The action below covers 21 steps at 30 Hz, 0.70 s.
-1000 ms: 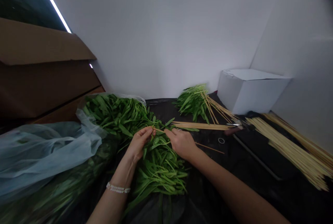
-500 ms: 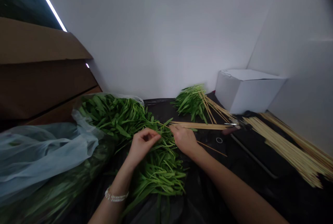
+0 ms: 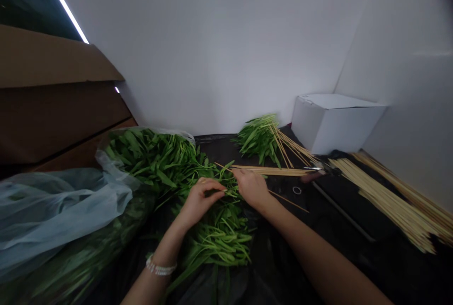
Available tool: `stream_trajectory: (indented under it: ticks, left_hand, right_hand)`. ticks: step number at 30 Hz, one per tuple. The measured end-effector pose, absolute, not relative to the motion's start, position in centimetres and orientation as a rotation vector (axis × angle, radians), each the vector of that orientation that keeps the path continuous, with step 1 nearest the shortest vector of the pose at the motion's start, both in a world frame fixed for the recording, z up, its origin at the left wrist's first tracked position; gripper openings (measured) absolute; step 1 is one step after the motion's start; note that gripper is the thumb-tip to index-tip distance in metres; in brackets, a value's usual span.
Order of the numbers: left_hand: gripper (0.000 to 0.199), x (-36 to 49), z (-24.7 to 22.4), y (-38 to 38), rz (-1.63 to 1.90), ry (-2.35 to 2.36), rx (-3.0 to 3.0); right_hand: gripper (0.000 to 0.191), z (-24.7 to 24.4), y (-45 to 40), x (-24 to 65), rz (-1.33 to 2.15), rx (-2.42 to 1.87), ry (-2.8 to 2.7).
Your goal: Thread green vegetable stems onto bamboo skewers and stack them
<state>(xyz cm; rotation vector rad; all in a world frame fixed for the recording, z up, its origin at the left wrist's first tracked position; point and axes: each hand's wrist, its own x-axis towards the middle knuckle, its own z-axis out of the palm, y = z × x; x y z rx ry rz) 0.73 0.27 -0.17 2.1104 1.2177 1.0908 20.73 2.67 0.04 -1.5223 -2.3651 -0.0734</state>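
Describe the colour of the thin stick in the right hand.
Tan; the stick shows best in the head view.

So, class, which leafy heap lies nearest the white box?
The far heap with sticks fanning rightward; the bagged heap and front heap lie farther left.

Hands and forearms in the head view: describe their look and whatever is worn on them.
The left hand and right hand are ungloved, and the left forearm and right forearm show no sleeves. A whitish, beaded-looking bracelet circles the left forearm near the wrist; the right has none in view. Rings cannot be made out.
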Motion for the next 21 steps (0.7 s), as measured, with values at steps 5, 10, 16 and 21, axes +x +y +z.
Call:
stream_trajectory:
  ticks: [5, 10, 16, 21]
  left_hand:
    - [0.020, -1.7, 1.3, 0.6, 1.547, 0.866, 1.161]
    - [0.015, -3.2, 2.3, 0.9, 1.728, 0.599, 0.526]
    - [0.011, -4.0, 2.9, 1.2, 1.778, 0.542, 0.329]
    - [0.009, -2.6, 2.1, 1.7, 1.782, 0.700, 0.426]
  right_hand:
    - [0.033, 0.0, 3.1, 21.2, -0.115, -1.559, -2.304]
    - [0.035, 0.0, 3.4, 21.6, -0.176, -1.577, -2.191]
    - [0.035, 0.0, 4.0, 22.3, -0.186, -1.515, -2.014]
    - [0.037, 0.0, 2.8, 21.3, -0.244, -1.168, -2.175]
